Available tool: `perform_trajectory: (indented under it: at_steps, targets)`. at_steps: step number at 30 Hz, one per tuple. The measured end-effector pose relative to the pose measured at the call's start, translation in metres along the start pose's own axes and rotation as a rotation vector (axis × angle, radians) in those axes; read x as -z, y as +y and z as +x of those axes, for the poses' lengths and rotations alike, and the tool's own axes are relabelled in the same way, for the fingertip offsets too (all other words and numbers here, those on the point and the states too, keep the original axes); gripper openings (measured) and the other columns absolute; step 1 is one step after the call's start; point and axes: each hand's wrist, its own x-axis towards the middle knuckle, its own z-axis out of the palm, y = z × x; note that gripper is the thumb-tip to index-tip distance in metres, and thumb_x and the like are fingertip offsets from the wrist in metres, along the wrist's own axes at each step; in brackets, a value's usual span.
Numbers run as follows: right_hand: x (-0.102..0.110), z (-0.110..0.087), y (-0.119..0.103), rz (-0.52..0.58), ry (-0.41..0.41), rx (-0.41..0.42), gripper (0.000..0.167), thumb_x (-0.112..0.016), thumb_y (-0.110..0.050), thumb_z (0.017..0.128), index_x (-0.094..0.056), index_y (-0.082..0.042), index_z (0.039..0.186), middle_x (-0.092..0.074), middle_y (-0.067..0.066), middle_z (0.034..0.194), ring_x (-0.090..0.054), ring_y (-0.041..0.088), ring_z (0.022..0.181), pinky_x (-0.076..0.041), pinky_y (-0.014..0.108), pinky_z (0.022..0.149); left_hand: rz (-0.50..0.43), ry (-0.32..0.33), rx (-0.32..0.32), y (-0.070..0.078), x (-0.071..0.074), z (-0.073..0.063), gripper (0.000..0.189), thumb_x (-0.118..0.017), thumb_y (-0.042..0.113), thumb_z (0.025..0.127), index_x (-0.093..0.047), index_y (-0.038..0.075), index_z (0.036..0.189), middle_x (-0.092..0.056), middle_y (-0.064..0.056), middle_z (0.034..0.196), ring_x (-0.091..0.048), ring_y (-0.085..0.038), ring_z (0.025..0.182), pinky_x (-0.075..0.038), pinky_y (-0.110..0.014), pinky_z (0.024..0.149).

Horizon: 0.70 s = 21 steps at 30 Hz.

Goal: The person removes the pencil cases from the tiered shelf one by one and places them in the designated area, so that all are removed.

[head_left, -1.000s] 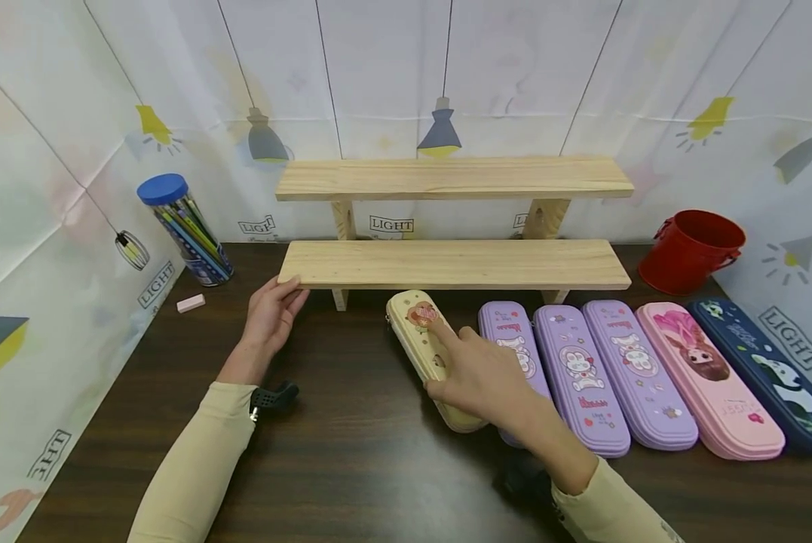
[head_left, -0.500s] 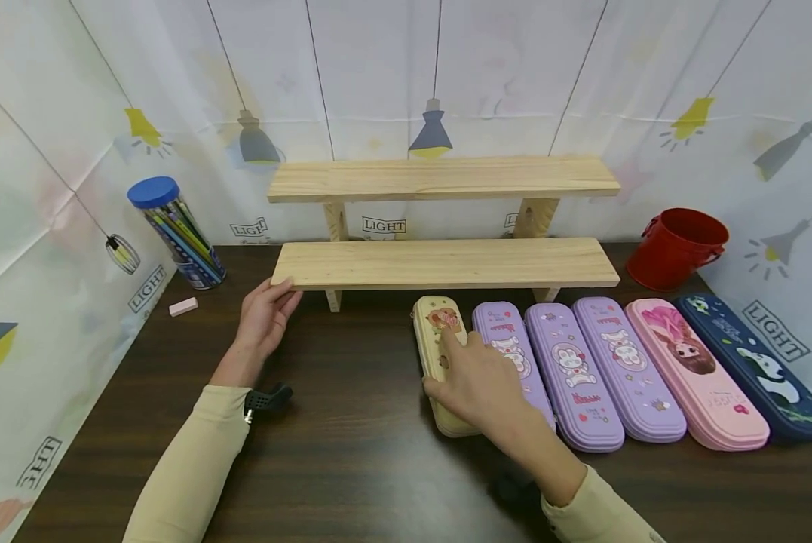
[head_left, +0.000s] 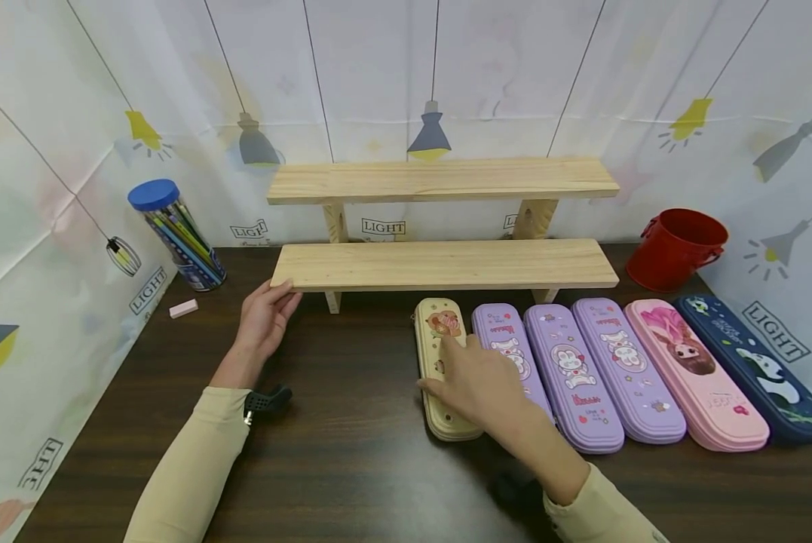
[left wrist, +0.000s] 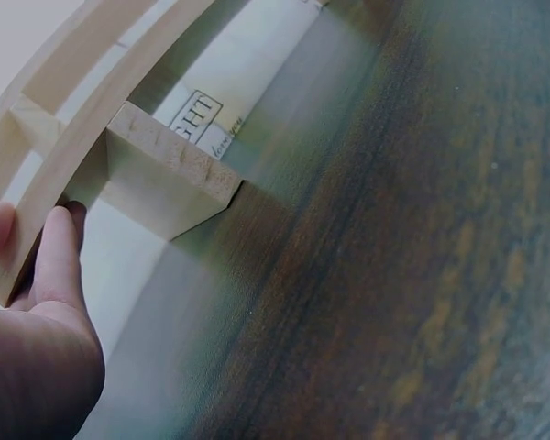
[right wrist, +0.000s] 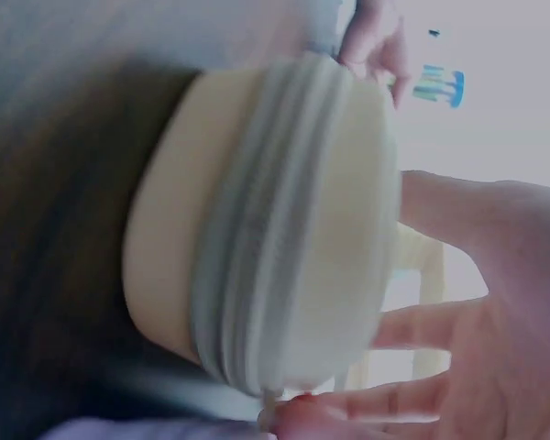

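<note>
My left hand point(head_left: 265, 324) pinches the front left corner of the lower board of a two-tier wooden shelf point(head_left: 439, 268). In the left wrist view its thumb is above the board point(left wrist: 82, 147) and fingers are below. A pale yellow pencil case point(head_left: 433, 362) with a bear print lies on the table in front of the shelf. My right hand point(head_left: 490, 385) holds it from above, thumb toward its left edge and other fingers toward its right side. Close beside it on the right lies a purple pencil case point(head_left: 514, 347), partly hidden by my hand.
Two more purple cases point(head_left: 578, 385) point(head_left: 629, 369), a pink case point(head_left: 697, 369) and a dark blue panda case point(head_left: 758, 362) continue the row. A red bucket point(head_left: 677, 249) stands back right, a pencil tub point(head_left: 178, 234) and a pink eraser point(head_left: 183, 308) at left.
My right hand has shifted the yellow pencil case right and straightened it, alongside the nearest purple case. It has barely moved in the last half second. My left hand stays on the shelf corner.
</note>
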Motion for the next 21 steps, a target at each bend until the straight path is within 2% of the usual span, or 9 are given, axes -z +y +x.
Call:
perform_trajectory:
  at_steps: [8,11,14,18,21]
  targets:
    - [0.018,0.006,0.015,0.044,0.061,0.017,0.072,-0.073,-0.059,0.08,-0.057,-0.019,0.138,-0.063,0.012,0.104,-0.061,0.029,0.068,-0.052,0.045,0.052,-0.014,0.01,0.0,-0.001,0.003,0.001,0.058,-0.059,0.008,0.099,-0.035,0.005,0.152,-0.061,-0.004,0.12,-0.068,-0.007,0.105,-0.054,-0.02,0.097]
    - [0.023,0.009,0.023,0.069,0.075,0.033,0.073,-0.073,-0.056,0.082,-0.053,-0.018,0.142,-0.064,0.014,0.116,-0.066,0.034,0.085,-0.057,0.052,0.06,-0.001,0.01,-0.001,-0.003,0.005,0.001,0.057,-0.058,0.008,0.1,-0.035,0.005,0.152,-0.059,-0.005,0.122,-0.068,-0.007,0.105,-0.054,-0.019,0.097]
    - [0.025,0.011,0.033,0.082,0.071,0.064,0.074,-0.073,-0.051,0.085,-0.049,-0.016,0.145,-0.059,0.018,0.131,-0.063,0.039,0.11,-0.058,0.06,0.076,0.005,0.015,0.005,-0.005,0.006,0.001,0.057,-0.058,0.008,0.1,-0.034,0.005,0.153,-0.059,-0.005,0.121,-0.068,-0.007,0.105,-0.055,-0.019,0.096]
    - [0.03,0.015,0.049,0.084,0.074,0.118,0.078,-0.074,-0.048,0.086,-0.042,-0.019,0.151,-0.048,0.019,0.147,-0.049,0.041,0.131,-0.052,0.064,0.095,0.01,-0.001,-0.001,-0.006,0.008,0.0,0.059,-0.057,0.008,0.1,-0.033,0.005,0.154,-0.063,-0.003,0.118,-0.068,-0.007,0.105,-0.056,-0.019,0.094]
    - [0.036,0.018,0.065,0.09,0.108,0.157,0.081,-0.074,-0.047,0.086,-0.039,-0.02,0.153,-0.041,0.02,0.153,-0.04,0.042,0.139,-0.041,0.066,0.107,0.043,-0.026,-0.027,-0.005,0.009,-0.001,0.059,-0.056,0.009,0.101,-0.031,0.004,0.154,-0.064,-0.003,0.116,-0.069,-0.007,0.105,-0.056,-0.019,0.094]
